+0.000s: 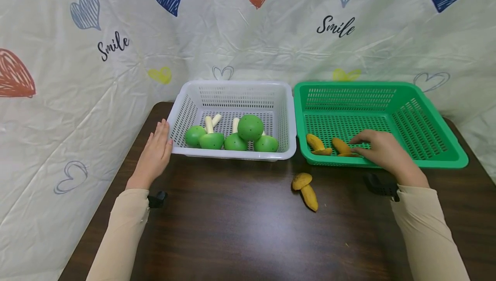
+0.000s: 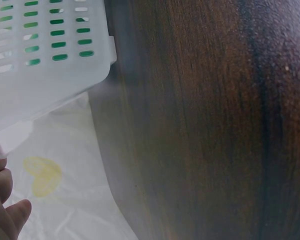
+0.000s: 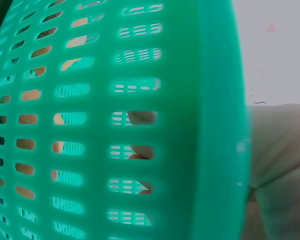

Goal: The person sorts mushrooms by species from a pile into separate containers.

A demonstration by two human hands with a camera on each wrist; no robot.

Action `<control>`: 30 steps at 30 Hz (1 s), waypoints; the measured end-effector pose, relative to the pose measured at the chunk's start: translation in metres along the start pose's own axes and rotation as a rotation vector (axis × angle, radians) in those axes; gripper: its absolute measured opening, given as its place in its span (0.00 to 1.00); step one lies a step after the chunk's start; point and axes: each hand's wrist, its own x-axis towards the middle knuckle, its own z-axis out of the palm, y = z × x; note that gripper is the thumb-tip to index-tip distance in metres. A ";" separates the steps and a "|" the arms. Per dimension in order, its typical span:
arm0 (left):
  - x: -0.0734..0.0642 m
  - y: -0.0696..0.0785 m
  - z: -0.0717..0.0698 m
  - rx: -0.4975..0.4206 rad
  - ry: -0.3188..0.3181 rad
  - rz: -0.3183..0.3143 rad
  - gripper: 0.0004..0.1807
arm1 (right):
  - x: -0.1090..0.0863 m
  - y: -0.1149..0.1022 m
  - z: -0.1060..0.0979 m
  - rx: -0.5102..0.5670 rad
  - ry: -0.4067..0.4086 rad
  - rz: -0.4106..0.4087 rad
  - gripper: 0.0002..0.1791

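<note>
My left hand (image 1: 153, 154) rests with its fingers straight against the left rim of a white basket (image 1: 232, 155). In the left wrist view, part of that hand (image 2: 2, 205) shows beside the basket wall. My right hand (image 1: 381, 149) reaches over the front rim of a green basket (image 1: 391, 85), thumb and fingers apart, at the edge of a yellow toy mushroom (image 1: 341, 145). Left of it in that basket lies another yellow mushroom (image 1: 315, 142). In the right wrist view, the basket wall (image 3: 180, 120) hides most of the right hand (image 3: 280, 160).
Several green-capped toy mushrooms (image 1: 250, 127) with white stems lie in the white basket. One yellow mushroom (image 1: 308, 195) is on the dark wooden table (image 1: 232, 220) before the baskets. A heart-patterned cloth (image 1: 248, 26) hangs behind the table.
</note>
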 end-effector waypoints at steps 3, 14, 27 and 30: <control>0.000 0.000 0.000 0.001 -0.002 0.000 0.31 | -0.003 -0.003 -0.002 -0.011 0.029 -0.018 0.09; 0.001 0.001 0.000 0.006 -0.007 -0.005 0.31 | -0.019 -0.023 -0.005 -0.017 0.139 -0.057 0.11; 0.000 0.000 0.000 0.002 -0.005 -0.003 0.31 | -0.041 -0.050 0.000 -0.034 0.338 -0.167 0.17; 0.000 0.000 0.001 0.000 -0.004 -0.001 0.31 | -0.049 -0.056 0.000 -0.003 0.361 -0.178 0.14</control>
